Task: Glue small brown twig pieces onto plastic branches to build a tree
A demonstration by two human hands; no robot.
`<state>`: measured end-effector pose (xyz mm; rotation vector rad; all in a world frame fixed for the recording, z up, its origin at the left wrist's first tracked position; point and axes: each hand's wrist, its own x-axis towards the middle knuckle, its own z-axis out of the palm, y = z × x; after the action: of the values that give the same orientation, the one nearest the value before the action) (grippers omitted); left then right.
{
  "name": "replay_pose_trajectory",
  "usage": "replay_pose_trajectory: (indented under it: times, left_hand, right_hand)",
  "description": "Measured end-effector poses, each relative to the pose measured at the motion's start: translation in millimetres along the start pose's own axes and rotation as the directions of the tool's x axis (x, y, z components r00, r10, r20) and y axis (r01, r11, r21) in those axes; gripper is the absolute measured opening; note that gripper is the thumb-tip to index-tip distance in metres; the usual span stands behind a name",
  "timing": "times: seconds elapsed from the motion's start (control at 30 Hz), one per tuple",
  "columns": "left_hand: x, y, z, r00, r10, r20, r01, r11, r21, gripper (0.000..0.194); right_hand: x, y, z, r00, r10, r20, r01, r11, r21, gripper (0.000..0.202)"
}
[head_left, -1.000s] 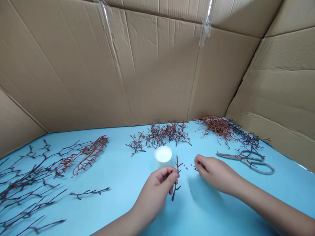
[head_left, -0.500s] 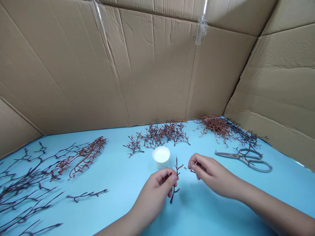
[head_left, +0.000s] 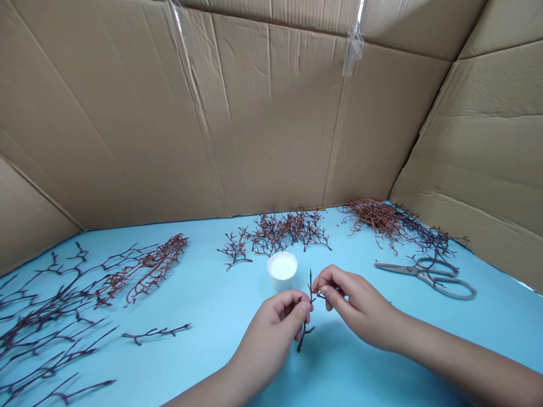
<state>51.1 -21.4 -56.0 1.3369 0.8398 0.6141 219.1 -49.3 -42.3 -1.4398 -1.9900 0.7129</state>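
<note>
My left hand [head_left: 275, 328] is closed around a thin dark brown twig [head_left: 301, 343], held nearly upright, its tip above my fingers and a side shoot low down. Close by on the right, my right hand [head_left: 350, 302] pinches a small reddish-brown twig piece [head_left: 319, 295] at the upper part of the twig. Whether the piece touches the stem I cannot tell exactly. Just behind my hands stands a small white cup [head_left: 282, 280] with white contents.
Behind the cup lies a pile of branched brown twigs [head_left: 288, 229]. Scissors [head_left: 426, 275] rest at right, below reddish stems [head_left: 373, 217]. Dark branches [head_left: 46, 316] and reddish sprigs [head_left: 156, 263] spread at left, with a single twig [head_left: 156, 333] nearer. Cardboard walls [head_left: 275, 113] enclose the blue table.
My right hand has come left to the twig with its small piece; the gap between them has closed. My left hand still holds the twig. The whole view has shifted slightly.
</note>
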Motion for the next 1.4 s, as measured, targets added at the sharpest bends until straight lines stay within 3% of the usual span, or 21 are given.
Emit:
replay_pose_trajectory:
  times: [0.6,1.0,1.13,1.4]
  left_hand:
    - [-1.8,1.4,0.1,1.0,0.005,-0.012,-0.005,1.0,-0.03,0.02]
    - [-2.4,4.4,0.5,1.0,-0.015,-0.02,0.015,1.0,-0.02,0.021]
    - [-2.6,4.0,0.9,1.0,-0.014,-0.018,0.014,1.0,-0.006,0.021]
    - [-1.1,1.6,0.3,1.0,-0.013,-0.018,0.013,1.0,0.001,0.024]
  right_hand:
    - [-0.8,-3.6,0.0,0.997,-0.068,-0.022,0.066,0.995,-0.075,0.01]
    - [-2.4,2.9,3.7,0.973,-0.231,0.008,0.218,0.903,-0.371,0.015]
    - [-0.8,4.6,3.3,0.975,-0.22,0.017,0.213,0.92,-0.33,0.014]
    - [4.2,-2.8,-0.8,0.994,-0.084,0.065,0.082,0.996,0.021,0.012]
